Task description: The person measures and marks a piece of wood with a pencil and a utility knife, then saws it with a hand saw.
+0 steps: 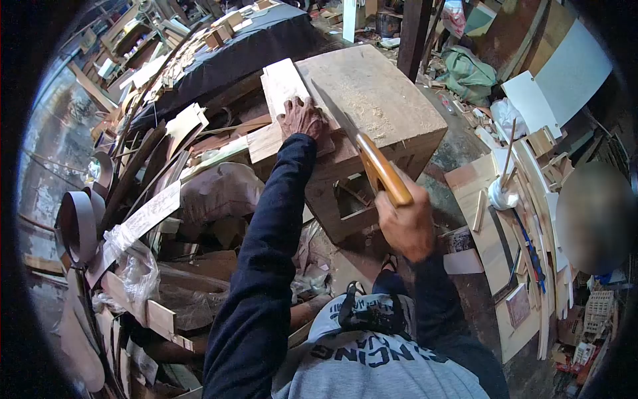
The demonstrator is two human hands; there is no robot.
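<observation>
My right hand [407, 219] is wrapped round the orange-brown wooden handle of a handsaw [379, 166]. Its thin blade runs forward and left, along the right edge of a pale wooden board [284, 78]. My left hand [304, 121] presses down on the near part of that board, fingers bent over it, and pins it to the wooden box [399, 100] underneath. Sawdust [373, 118] lies scattered on the box top, right of the blade. Another light wood piece [266, 142] sticks out leftward below my left wrist.
Offcuts and planks [149, 216] crowd the left side, with clear plastic wrap [136, 269] among them. A dark-covered table [266, 43] holding small wood pieces stands at the back left. A dark post [415, 36] rises behind the box. Long strips and boards [492, 253] lie on the right.
</observation>
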